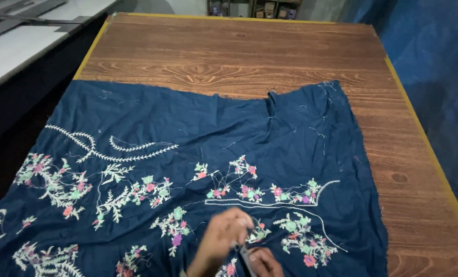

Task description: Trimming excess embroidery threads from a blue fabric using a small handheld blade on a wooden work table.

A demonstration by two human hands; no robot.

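A dark blue cloth (198, 128) with white, pink, green and purple flower embroidery lies spread over a wooden table (239, 51). My left hand (221, 240) rests on the cloth near the bottom edge of the view, fingers curled at a flower motif. My right hand (265, 262) is just beside it, lower right, holding a small grey metal tool (245, 254) whose tip points up between the two hands. The picture is blurred here, so the kind of tool is unclear. Loose thread ends (321, 128) stick out of the cloth's right part.
The table has a yellow rim (429, 149). A blue curtain (434, 56) hangs along the right side. Another work surface, white with grey strips (24, 23), stands at the far left. Shelves with small items (254, 7) are at the back.
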